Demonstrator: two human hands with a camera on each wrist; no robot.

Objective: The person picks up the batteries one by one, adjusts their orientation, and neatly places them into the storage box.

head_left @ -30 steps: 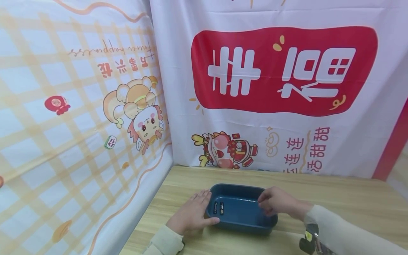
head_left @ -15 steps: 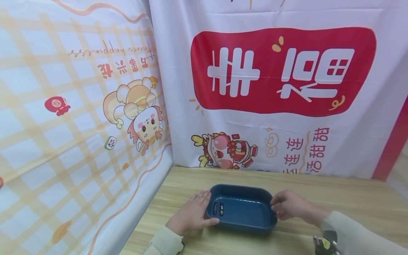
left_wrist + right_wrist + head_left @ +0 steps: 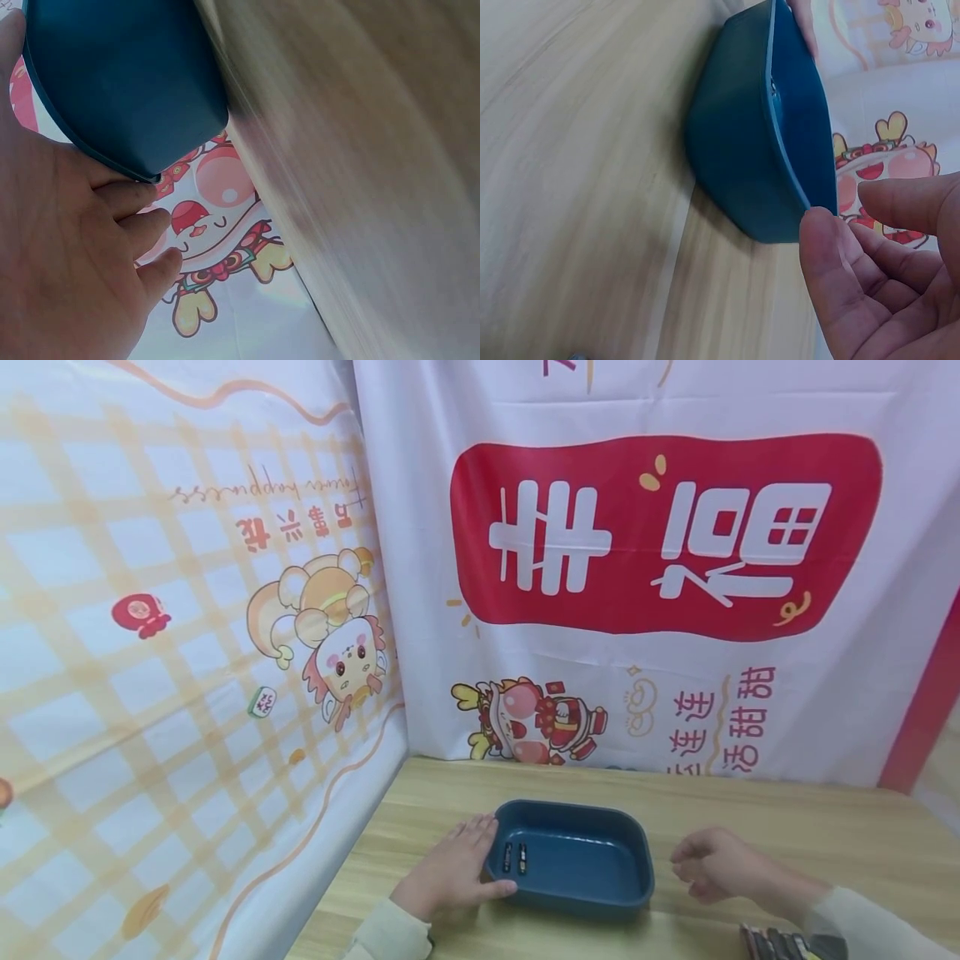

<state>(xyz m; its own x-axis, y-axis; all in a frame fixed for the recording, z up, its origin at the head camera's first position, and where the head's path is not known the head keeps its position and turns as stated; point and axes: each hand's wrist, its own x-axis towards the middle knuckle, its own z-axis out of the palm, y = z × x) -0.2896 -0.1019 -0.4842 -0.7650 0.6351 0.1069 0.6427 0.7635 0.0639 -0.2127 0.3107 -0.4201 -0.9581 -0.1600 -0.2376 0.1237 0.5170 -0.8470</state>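
A dark blue rectangular plastic bin (image 3: 573, 906) stands on the table. Two small dark batteries (image 3: 522, 858) lie side by side inside it, near its left end. My left hand (image 3: 450, 875) rests against that left end, fingers extended along the outer wall and thumb at the front rim. In the left wrist view, the fingers lie along the bin's rim (image 3: 82, 142). Off the bin's right end hovers my right hand (image 3: 723, 864), fingers loosely curled with nothing between them. The right wrist view shows thumb and fingers apart, overlapping the bin's corner.
Several dark batteries (image 3: 772, 942) lie in a row at the front right, partly hidden by the right sleeve (image 3: 873, 922). A printed cloth (image 3: 660, 693) hangs behind the wooden table (image 3: 825, 827); a checked cloth (image 3: 187, 693) covers the left side.
My right hand has moved from inside the bin's right end out over its edge and further right. The left hand, bin and two batteries stay put; the head view has tilted slightly.
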